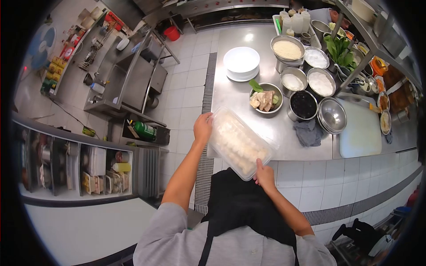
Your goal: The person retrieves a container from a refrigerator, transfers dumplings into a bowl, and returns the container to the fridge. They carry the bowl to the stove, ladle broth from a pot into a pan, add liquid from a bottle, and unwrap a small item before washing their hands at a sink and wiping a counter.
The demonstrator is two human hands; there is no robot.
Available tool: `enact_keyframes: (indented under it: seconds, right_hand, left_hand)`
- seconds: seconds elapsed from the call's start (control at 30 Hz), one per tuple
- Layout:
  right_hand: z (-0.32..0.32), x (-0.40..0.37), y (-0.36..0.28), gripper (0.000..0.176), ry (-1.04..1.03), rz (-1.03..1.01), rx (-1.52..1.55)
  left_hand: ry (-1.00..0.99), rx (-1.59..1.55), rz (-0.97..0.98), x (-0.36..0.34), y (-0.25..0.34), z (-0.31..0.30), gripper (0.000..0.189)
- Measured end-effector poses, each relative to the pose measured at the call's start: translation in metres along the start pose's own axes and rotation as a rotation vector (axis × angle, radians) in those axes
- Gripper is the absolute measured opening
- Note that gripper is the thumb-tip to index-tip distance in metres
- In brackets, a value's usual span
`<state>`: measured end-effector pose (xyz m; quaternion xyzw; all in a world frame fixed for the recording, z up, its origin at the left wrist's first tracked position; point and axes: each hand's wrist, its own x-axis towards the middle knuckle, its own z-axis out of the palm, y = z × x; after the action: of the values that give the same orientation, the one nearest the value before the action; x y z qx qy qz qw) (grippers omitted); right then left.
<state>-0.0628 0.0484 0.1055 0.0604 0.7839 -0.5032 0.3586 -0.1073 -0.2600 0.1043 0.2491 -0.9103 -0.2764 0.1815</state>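
Observation:
Between my hands is a clear plastic food container with pale, lumpy food inside, held tilted at the near edge of the steel counter. My left hand grips its upper left corner. At its lower right end my right hand has the thumb on top and the fingers curled beneath. Just beyond the container stands a metal bowl with meat pieces and a green leaf in it. A stack of white plates sits farther back.
Several bowls crowd the counter's right side, among them black contents and white powder. A grey cloth lies beside stacked metal bowls and a white cutting board. On my left is an open refrigerated drawer.

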Motion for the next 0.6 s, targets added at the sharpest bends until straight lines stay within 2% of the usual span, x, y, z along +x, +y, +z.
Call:
enact_keyframes:
  seconds: [0.1, 0.13, 0.17, 0.2, 0.23, 0.27, 0.37, 0.43, 0.53, 0.57, 0.6]
  right_hand:
    - [0.001, 0.000, -0.008, 0.071, 0.026, 0.010, -0.070]
    - [0.000, 0.002, -0.007, 0.071, 0.028, 0.008, -0.079]
    - [-0.001, 0.004, -0.004, 0.065, 0.016, 0.007, -0.091]
    - [-0.001, 0.005, -0.003, 0.060, 0.004, 0.006, -0.103]
    - [0.000, 0.003, -0.001, 0.060, 0.004, 0.000, -0.113]
    - [0.002, 0.000, 0.000, 0.053, 0.084, -0.006, -0.003]
    - [0.005, 0.006, 0.001, 0.050, 0.218, -0.033, 0.141]
    - [0.007, 0.007, -0.006, 0.057, 0.278, -0.051, 0.255]
    - [0.009, 0.023, 0.001, 0.061, 0.400, -0.156, 0.053]
    - [0.003, 0.017, 0.002, 0.063, 0.285, -0.062, 0.199]
    - [0.007, 0.017, 0.004, 0.063, 0.291, -0.075, 0.184]
  left_hand:
    - [0.039, -0.054, -0.008, 0.008, 0.013, 0.006, 0.023]
    - [-0.016, -0.036, -0.093, 0.009, 0.023, 0.002, 0.023]
    - [-0.070, -0.019, -0.176, 0.010, 0.028, -0.002, 0.023]
    - [-0.064, -0.027, -0.178, 0.010, 0.022, -0.002, 0.023]
    - [-0.075, -0.037, -0.136, 0.007, 0.014, -0.002, 0.024]
    - [-0.084, -0.047, -0.094, 0.007, 0.006, -0.004, 0.025]
    - [-0.159, -0.106, -0.097, 0.003, 0.005, -0.019, 0.026]
    - [-0.191, -0.107, -0.115, 0.011, 0.001, -0.023, 0.027]
    - [-0.267, -0.196, -0.111, 0.015, -0.014, -0.022, 0.030]
    - [-0.303, -0.180, -0.072, 0.013, -0.022, -0.022, 0.031]
    - [-0.338, -0.164, -0.034, 0.009, -0.028, -0.023, 0.032]
